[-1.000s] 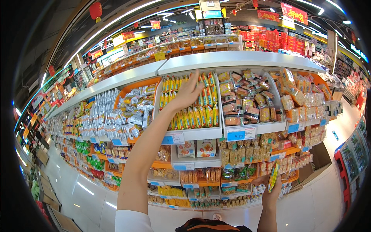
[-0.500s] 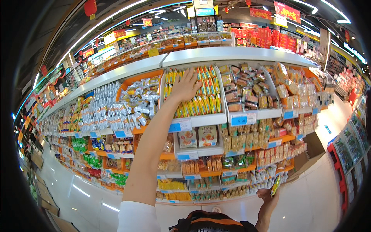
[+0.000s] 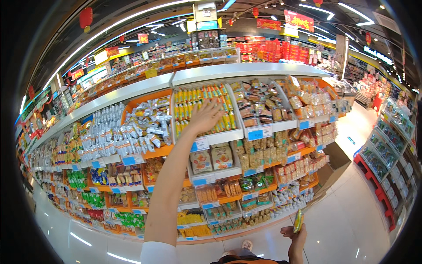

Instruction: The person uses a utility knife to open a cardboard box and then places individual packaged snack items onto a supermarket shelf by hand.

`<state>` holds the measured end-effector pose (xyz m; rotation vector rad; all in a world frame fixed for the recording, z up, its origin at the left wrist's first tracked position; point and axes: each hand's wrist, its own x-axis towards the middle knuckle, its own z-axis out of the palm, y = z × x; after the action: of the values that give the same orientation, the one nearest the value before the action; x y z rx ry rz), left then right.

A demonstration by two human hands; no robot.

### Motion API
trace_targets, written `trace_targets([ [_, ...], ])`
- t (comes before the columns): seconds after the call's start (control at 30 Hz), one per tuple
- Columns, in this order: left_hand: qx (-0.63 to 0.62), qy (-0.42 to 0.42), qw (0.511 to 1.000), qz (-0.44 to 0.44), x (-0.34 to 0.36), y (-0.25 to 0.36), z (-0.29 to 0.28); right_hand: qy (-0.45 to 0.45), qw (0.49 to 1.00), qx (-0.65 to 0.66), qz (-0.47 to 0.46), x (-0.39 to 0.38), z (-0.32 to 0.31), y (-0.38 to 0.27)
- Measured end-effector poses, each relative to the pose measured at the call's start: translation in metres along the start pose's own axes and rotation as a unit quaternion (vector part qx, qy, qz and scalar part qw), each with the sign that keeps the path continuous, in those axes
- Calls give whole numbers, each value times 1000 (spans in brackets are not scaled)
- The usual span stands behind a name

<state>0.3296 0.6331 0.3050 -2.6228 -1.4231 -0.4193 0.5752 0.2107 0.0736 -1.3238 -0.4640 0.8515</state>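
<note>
My left hand (image 3: 205, 118) reaches out over a white bin (image 3: 222, 137) filled with neat rows of small yellow snack packets (image 3: 187, 97). Its fingers are stretched and spread on top of the packets, palm down, with nothing visibly held. Low at the right, my right hand (image 3: 295, 237) grips one slim yellow-green packet (image 3: 299, 221), which stands up between thumb and fingers. In the bin just right of my left hand lie brown wrapped snacks (image 3: 259, 100). Silver wrapped snacks (image 3: 149, 116) fill an orange bin to its left.
The tiered shelf has a long white top ledge (image 3: 250, 70). Two white bags (image 3: 221, 157) sit in a bin below the yellow packets. A brown carton (image 3: 336, 165) stands at the shelf's right end. Across the tiled floor (image 3: 334, 215) is a rack with a red base (image 3: 376, 189).
My left hand has drawn back nearer the front of the yellow packet bin. The view has shifted, so the shelf sits further left. My right hand still holds its packet.
</note>
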Motion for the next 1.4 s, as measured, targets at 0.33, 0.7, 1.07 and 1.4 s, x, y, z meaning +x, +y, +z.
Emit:
trace_targets([
  [0.33, -43, 87, 980, -173, -36, 18, -12, -93, 995, -17, -14, 9, -34, -40],
  [0.7, -631, -211, 734, -136, -224, 413, 224, -56, 988, -144, 26, 87, -260, -32],
  [1.07, -688, -314, 653, -39, -130, 583, 249, -35, 985, -169, -17, 162, -320, -57],
  [1.4, -683, -432, 583, -83, 16, 686, 348, -25, 955, -295, -25, 339, -393, -83],
])
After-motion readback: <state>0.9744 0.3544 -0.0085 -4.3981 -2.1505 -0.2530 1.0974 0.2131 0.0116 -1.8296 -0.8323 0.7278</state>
